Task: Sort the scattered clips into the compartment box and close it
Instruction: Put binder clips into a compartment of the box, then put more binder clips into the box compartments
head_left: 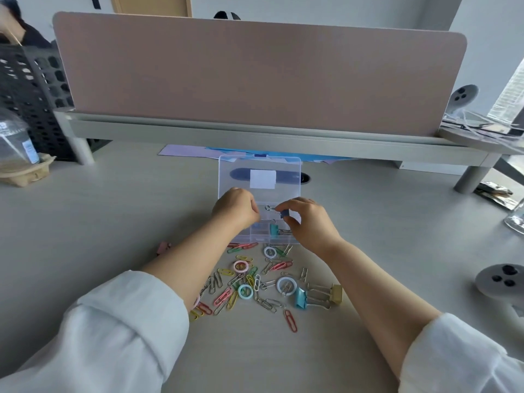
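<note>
A clear plastic compartment box [256, 237] stands open on the desk, its lid [259, 177] tilted up at the back. My right hand [307, 221] pinches a small blue binder clip [283, 213] over the box's rear compartments. My left hand [236, 207] is curled at the box's left side, fingers closed; whether it holds anything is hidden. A teal binder clip [274, 230] lies in a front compartment. Several coloured paper clips [249, 282] and round ring clips [286, 285] are scattered in front of the box, with a light blue binder clip [300, 298] and a yellow one [336, 294].
A pink binder clip [163, 247] lies left of my left arm. A pink divider screen [255, 75] on a grey shelf rises behind the box. A domed cup in a cardboard holder [17, 154] stands far left, a grey round device [500, 279] at the right.
</note>
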A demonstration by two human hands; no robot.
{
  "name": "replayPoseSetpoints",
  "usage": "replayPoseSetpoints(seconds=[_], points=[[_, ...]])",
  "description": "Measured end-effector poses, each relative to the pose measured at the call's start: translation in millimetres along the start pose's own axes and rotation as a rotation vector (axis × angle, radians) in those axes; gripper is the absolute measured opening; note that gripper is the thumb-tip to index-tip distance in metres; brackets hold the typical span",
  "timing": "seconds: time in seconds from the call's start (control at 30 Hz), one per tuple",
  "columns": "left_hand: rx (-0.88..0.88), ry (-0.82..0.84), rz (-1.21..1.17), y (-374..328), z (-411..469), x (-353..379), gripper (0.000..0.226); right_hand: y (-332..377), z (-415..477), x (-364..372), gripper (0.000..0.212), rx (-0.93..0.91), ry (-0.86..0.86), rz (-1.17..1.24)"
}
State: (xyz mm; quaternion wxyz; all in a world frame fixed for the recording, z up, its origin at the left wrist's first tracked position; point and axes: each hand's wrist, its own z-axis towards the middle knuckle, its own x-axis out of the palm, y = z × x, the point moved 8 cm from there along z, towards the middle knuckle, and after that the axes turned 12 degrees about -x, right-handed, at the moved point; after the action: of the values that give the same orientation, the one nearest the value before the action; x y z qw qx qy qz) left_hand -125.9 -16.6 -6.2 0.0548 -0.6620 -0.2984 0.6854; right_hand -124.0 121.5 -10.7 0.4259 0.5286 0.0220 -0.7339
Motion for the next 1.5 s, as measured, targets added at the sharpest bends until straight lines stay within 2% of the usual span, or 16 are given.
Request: replayPoseSetpoints(seconds=[0.3,0.57,0.67,0.9,1.03,1.13,1.3,1.5], points=[[-0.012,0.071,-0.025,5,3,-4,0.021,9,4,13,0.033,-0.058,0.178,-0.172],[0.060,0.119,-0.039,7,-4,-8,0.030,12,0,16,0.036,0.011,0.315,-0.251],[0.091,0.115,-0.027,8,-11,-8,0.032,16,-3,14,0.036,0.025,0.310,-0.259],[0.191,0.095,0.005,18,-38,-15,0.026,37,-20,-11,0.020,-0.013,0.157,-0.171],[0.218,0.064,0.064,21,-59,-20,0.013,40,-43,-14,0.011,0.051,0.315,-0.156],[0.188,0.058,0.176,23,-70,-20,0.010,41,-63,-17,0.021,0.090,0.445,-0.113],[0.017,-0.041,0.394,50,-79,-40,0.024,52,-87,-17,0.032,0.136,0.568,-0.026],[0.038,0.054,0.348,68,-90,-30,0.024,64,-89,-7,0.031,0.078,0.568,-0.067]])
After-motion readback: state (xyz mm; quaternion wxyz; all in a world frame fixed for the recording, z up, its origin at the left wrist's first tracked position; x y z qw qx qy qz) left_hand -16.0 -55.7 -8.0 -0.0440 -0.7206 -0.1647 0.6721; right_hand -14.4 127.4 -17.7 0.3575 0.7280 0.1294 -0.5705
